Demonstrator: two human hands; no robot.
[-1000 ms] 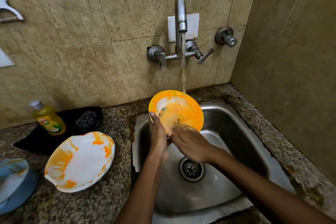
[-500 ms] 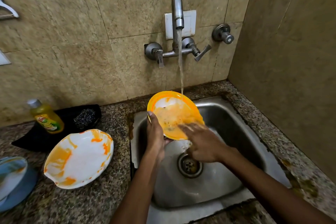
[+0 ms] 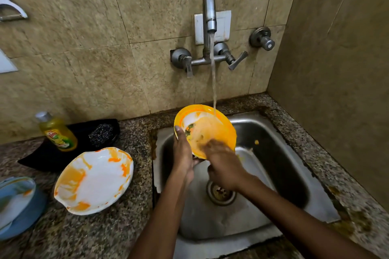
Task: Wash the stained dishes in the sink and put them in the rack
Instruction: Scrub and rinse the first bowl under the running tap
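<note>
Now the round orange plastic bowl point(image 3: 207, 127) is held tilted over the back left part of the steel sink point(image 3: 280, 166), its hollow facing the person; its inside is pale and glossy under a smeared orange film, with a few dark green flecks near the left rim; a thin stream of water point(image 3: 213, 82) from the curved grey metal tap point(image 3: 208, 12) strikes its upper right rim. The left hand point(image 3: 184, 153) grips the bowl's left edge, thumb laid over the rim and fingers curled behind; the right hand point(image 3: 224, 164) presses on the lower inside of the bowl, blurred, so how its fingers lie cannot be told. The sink is brushed and dull, with a round ridged drain point(image 3: 221, 192) below the hands and an orange speck on its right wall. On the speckled granite counter point(image 3: 134, 212) to the left lies a white wavy-edged plate point(image 3: 94, 181) streaked with orange; behind it a yellow bottle of dish liquid point(image 3: 56, 132) with a silver cap leans on a black cloth point(image 3: 42, 157), near a dark wiry scrubber point(image 3: 101, 133); a blue dish point(image 3: 19, 210) sits at the far left edge. Mottled beige tiles point(image 3: 84, 27) cover the wall.
</note>
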